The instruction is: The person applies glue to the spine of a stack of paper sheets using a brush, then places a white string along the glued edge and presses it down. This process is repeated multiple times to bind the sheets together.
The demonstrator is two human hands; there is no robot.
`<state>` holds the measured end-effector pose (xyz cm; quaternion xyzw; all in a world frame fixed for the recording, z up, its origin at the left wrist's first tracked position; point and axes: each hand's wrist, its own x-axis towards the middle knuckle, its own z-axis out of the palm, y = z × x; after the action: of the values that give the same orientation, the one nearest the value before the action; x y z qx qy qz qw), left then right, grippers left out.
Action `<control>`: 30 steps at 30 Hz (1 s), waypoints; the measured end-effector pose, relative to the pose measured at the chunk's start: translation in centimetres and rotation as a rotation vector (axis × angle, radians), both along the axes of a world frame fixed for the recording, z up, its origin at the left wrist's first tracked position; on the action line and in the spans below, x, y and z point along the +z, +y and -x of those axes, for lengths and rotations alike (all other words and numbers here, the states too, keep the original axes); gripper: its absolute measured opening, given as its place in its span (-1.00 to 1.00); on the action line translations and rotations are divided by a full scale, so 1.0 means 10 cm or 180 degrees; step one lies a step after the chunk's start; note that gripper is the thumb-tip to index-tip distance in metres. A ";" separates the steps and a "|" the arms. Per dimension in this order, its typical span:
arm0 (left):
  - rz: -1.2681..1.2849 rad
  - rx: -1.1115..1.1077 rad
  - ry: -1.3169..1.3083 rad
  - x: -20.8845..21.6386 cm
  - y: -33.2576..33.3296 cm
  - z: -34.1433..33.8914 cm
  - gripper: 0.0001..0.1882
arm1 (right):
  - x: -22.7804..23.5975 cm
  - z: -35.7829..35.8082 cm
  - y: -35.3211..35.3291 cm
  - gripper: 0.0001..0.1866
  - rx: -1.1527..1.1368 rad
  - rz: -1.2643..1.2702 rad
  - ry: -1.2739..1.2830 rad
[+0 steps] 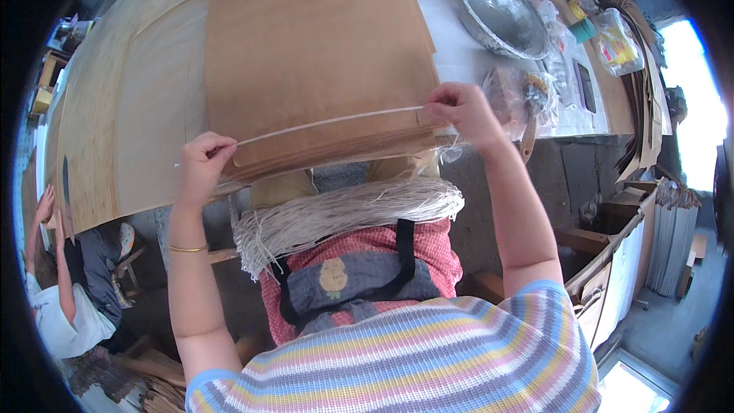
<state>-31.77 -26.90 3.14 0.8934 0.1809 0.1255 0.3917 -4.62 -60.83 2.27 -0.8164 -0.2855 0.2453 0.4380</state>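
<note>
A white string (329,125) is stretched across the near edge of a stack of brown paper sheets (317,46) on the table. My left hand (205,159) pinches the string near its left end, and a short tail sticks out past the fingers. Its other end is pinched in my right hand (461,109), at the stack's near right corner. The string looks straight, and lies on or just over the paper. Across my lap rests a thick bundle of white strings (348,218), on top of a red checked cloth (436,260).
Right of the stack are a metal basin (505,17), a brush (535,99) on clear plastic, a phone (585,86) and a plastic bag (618,44). Cardboard boxes (600,241) stand low at right. Another person (65,306) works at the table's far left.
</note>
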 end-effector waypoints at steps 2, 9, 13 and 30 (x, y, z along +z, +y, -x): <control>0.0070 0.0141 0.0056 -0.13 0.04 -0.01 -0.94 | -0.13 0.00 0.06 -0.87 -0.0153 0.0087 -0.0250; -0.0615 0.0298 0.0149 -0.11 -0.02 0.04 -0.92 | -0.18 0.06 -0.01 -0.78 -0.0283 0.0559 -0.1367; -0.1799 0.0588 0.0096 -0.08 -0.18 0.02 -0.79 | -0.05 0.02 0.00 -0.75 -0.0231 0.0653 -0.0523; -0.1209 -0.0795 -0.0164 0.05 -0.31 0.02 -0.64 | -0.06 0.43 0.17 -0.79 0.0049 -0.0587 -0.2576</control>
<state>-32.00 -29.99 3.65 0.9630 0.0320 0.1306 0.2335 -8.89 -59.13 1.65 -0.8021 -0.4615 -0.1188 0.3599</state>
